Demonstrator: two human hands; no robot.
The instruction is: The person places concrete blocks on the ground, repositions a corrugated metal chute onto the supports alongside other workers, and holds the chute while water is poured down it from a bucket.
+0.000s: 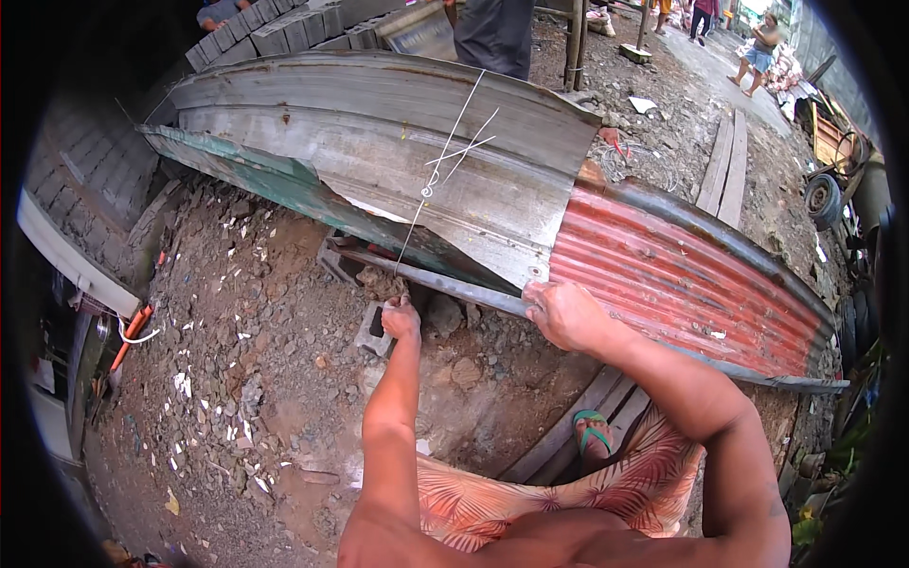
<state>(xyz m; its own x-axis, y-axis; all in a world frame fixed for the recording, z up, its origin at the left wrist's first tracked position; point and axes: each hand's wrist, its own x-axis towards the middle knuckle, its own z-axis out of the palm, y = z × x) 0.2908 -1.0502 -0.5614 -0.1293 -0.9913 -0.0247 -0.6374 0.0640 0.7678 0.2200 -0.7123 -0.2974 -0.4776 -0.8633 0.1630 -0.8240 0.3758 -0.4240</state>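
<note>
My left hand [401,318] is closed on a thin white string [445,151] that runs up across a grey corrugated metal sheet [379,123], where it is knotted. My right hand [564,313] grips the lower edge of that grey sheet, right where it overlaps a red corrugated sheet [682,284]. A long metal pipe [445,281] lies under the sheets between my two hands. A grey concrete block [372,331] sits in the dirt just left of my left hand.
Rubble and dirt [246,360] cover the ground at left. Wooden planks [724,170] lie beyond the red sheet, others near my sandalled foot [594,435]. A person's legs [492,33] stand behind the sheets. Block wall [85,180] at left, more people far right.
</note>
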